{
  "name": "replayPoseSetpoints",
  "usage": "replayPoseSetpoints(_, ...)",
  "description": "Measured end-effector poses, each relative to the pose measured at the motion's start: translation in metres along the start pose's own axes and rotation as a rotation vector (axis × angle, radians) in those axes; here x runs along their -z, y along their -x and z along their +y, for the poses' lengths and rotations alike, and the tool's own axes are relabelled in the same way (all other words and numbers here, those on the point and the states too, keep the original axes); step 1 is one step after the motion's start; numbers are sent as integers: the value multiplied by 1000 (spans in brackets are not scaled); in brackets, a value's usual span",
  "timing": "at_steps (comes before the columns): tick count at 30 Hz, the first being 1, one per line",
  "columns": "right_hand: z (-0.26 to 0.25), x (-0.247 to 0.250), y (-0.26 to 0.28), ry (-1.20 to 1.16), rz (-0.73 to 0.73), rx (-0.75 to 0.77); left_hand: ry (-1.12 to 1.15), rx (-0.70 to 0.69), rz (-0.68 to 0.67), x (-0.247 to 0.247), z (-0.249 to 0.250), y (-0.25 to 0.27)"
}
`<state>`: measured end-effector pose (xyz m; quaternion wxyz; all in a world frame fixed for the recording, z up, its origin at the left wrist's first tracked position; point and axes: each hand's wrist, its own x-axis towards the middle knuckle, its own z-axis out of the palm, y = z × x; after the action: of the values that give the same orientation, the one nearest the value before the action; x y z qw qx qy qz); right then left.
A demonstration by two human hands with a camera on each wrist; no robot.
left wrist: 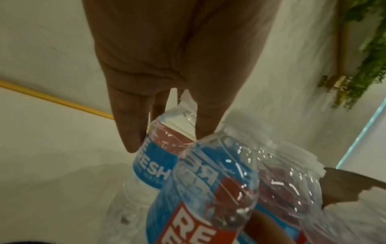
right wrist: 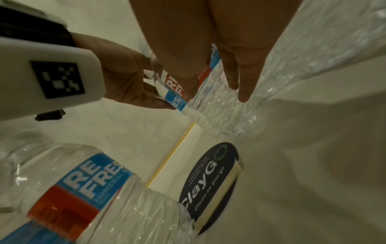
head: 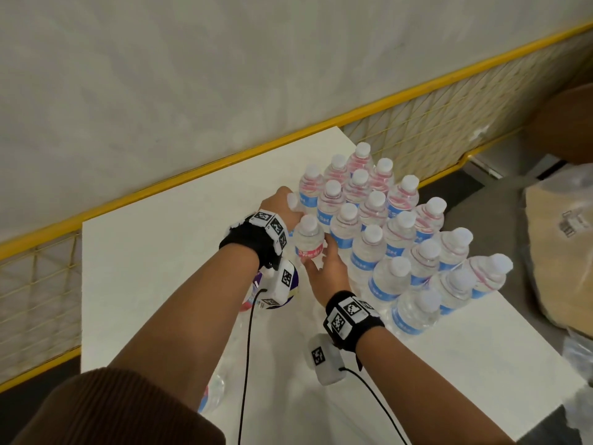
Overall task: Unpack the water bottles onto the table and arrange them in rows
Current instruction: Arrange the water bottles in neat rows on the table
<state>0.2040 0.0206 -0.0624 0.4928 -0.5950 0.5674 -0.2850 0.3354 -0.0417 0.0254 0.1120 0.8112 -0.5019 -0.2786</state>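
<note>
An upright bottle (head: 308, 240) is held at its label between the curled fingers of the right hand (head: 327, 271), just beside the rows of bottles (head: 394, 232) toward the table's (head: 154, 268) far right corner, while the left hand (head: 282, 207) grips a second bottle (head: 293, 200) by its neck farther back.

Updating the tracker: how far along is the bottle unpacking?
Mostly done, it seems. A block of upright bottles already stands in rows on the table. In hand: the right hand holds one bottle at the block's near-left corner; the left hand grips another bottle beside it. Left: at least one lying bottle near the front edge.
</note>
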Motion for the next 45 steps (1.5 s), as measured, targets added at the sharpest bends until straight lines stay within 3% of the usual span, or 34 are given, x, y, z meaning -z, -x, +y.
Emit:
replayPoseSetpoints(7, -2, -5, -4, -36, 2, -67, 48, -9, 25, 6, -7, -5)
replayPoseSetpoints(12, 3, -15, 0, 91, 3, -17, 31, -22, -5, 12, -14, -4)
replayPoseSetpoints(16, -4, -23, 2, 43, 2, -6, 33, -43, -40, 20, -14, 0)
replayPoseSetpoints(26, -14, -21, -2, 15, 61, -142, 28, -69, 17, 20, -18, 7)
replayPoseSetpoints(35, -13, -32, -9, -21, 76, -174, -6, -85, 0, 29, -16, 9)
replayPoseSetpoints(45, -1, -32, -16, 42, 64, -282, 137, -46, 59, 26, -24, 6)
